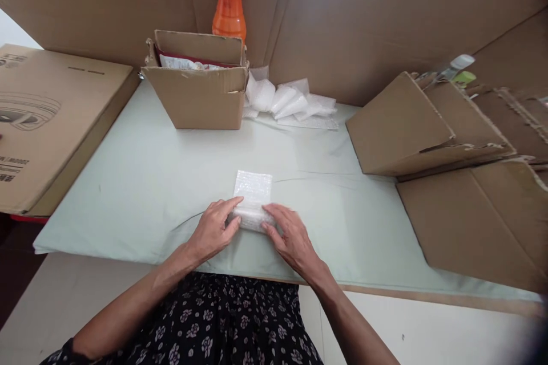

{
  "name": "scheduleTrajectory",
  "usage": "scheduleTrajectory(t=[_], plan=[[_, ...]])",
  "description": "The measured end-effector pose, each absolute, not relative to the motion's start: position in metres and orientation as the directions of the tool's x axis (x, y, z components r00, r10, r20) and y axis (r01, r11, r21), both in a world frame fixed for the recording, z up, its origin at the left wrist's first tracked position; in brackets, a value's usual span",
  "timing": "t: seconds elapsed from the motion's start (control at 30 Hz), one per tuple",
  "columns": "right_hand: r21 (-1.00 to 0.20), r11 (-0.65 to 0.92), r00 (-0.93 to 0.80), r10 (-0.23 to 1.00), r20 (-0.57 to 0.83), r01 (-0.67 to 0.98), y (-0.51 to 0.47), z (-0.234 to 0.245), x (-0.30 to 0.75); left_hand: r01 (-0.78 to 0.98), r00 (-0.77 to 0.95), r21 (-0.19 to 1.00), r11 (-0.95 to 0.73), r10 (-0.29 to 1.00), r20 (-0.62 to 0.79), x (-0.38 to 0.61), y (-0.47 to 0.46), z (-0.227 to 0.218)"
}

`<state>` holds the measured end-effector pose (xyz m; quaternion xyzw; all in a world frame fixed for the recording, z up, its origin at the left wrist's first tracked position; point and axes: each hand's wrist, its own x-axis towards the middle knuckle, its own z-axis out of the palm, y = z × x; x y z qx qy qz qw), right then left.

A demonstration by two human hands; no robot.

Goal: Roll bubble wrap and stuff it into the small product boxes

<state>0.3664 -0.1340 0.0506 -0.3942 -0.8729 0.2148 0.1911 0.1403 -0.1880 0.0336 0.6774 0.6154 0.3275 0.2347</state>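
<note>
A small sheet of bubble wrap lies on the pale green cloth near the front of the table, its near end rolled up. My left hand grips the left end of the roll, fingers curled around it. On the other end rests my right hand, its fingers bent over the wrap and pressing it. Whatever may be inside the roll is hidden.
An open cardboard box stands at the back, an orange bottle behind it. Several wrapped white bundles lie beside the box. Flattened cardboard boxes pile up on the right; a large printed carton lies left.
</note>
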Motion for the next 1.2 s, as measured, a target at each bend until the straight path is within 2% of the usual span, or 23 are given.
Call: scheduleTrajectory(t=[0.1, 0.17, 0.2, 0.27, 0.37, 0.43, 0.5, 0.57, 0.63, 0.73, 0.8, 0.9, 0.97, 1.03, 1.1, 1.13, 1.2], plan=[[-0.372, 0.67, -0.598, 0.742, 0.303, 0.642, -0.134, 0.051, 0.36, 0.761, -0.031, 0.647, -0.048, 0.993, 0.11, 0.144, -0.171, 0.032], [-0.308, 0.736, -0.679, 0.676, 0.285, 0.603, -0.132, 0.048, 0.355, 0.793, -0.061, 0.609, -0.02, 0.992, 0.112, 0.144, -0.164, 0.032], [-0.289, 0.758, -0.713, 0.65, 0.261, 0.585, -0.129, 0.046, 0.352, 0.79, -0.082, 0.613, -0.008, 0.99, 0.118, 0.144, -0.163, 0.032], [-0.293, 0.76, -0.728, 0.645, 0.232, 0.579, -0.121, 0.039, 0.348, 0.716, -0.155, 0.697, 0.031, 0.981, 0.115, 0.142, -0.166, 0.033], [-0.435, 0.662, -0.627, 0.74, 0.244, 0.611, -0.11, 0.03, 0.343, 0.383, -0.321, 0.909, 0.162, 0.946, -0.033, 0.139, -0.179, 0.036], [-0.578, 0.542, -0.526, 0.823, 0.217, 0.61, -0.11, 0.029, 0.341, 0.059, -0.345, 0.966, 0.251, 0.913, -0.216, 0.14, -0.188, 0.037], [-0.718, 0.414, -0.48, 0.868, 0.127, 0.56, -0.115, 0.032, 0.338, -0.23, -0.281, 0.93, 0.287, 0.895, -0.346, 0.144, -0.194, 0.037], [-0.816, 0.315, -0.522, 0.853, 0.02, 0.484, -0.124, 0.037, 0.336, -0.419, -0.228, 0.859, 0.295, 0.881, -0.414, 0.151, -0.195, 0.036], [-0.843, 0.307, -0.566, 0.824, 0.003, 0.442, -0.131, 0.041, 0.339, -0.516, -0.213, 0.805, 0.292, 0.866, -0.451, 0.157, -0.194, 0.037], [-0.812, 0.354, -0.527, 0.847, 0.068, 0.464, -0.128, 0.043, 0.349, -0.553, -0.193, 0.789, 0.269, 0.88, -0.435, 0.163, -0.189, 0.041], [-0.846, 0.31, -0.535, 0.844, 0.035, 0.434, -0.12, 0.044, 0.353, -0.531, -0.158, 0.81, 0.251, 0.909, -0.386, 0.165, -0.186, 0.045], [-0.921, 0.209, -0.648, 0.759, -0.058, 0.328, -0.112, 0.047, 0.347, -0.427, -0.098, 0.869, 0.25, 0.942, -0.32, 0.164, -0.183, 0.046], [-0.935, 0.183, -0.664, 0.744, -0.07, 0.303, -0.109, 0.048, 0.34, -0.281, -0.096, 0.931, 0.234, 0.958, -0.27, 0.159, -0.18, 0.044], [-0.931, 0.171, -0.613, 0.787, -0.068, 0.323, -0.107, 0.049, 0.335, -0.048, -0.154, 0.986, 0.159, 0.974, -0.165, 0.146, -0.172, 0.045], [-0.92, 0.152, -0.56, 0.824, -0.085, 0.362, -0.102, 0.05, 0.336, 0.258, -0.239, 0.966, 0.015, 0.97, 0.048, 0.124, -0.158, 0.055], [-0.912, 0.144, -0.552, 0.828, -0.102, 0.385, -0.097, 0.051, 0.338, 0.417, -0.271, 0.906, -0.067, 0.943, 0.194, 0.109, -0.147, 0.063], [-0.893, 0.166, -0.566, 0.816, -0.114, 0.419, -0.085, 0.057, 0.344, 0.688, -0.274, 0.701, -0.186, 0.828, 0.489, 0.076, -0.118, 0.087]])
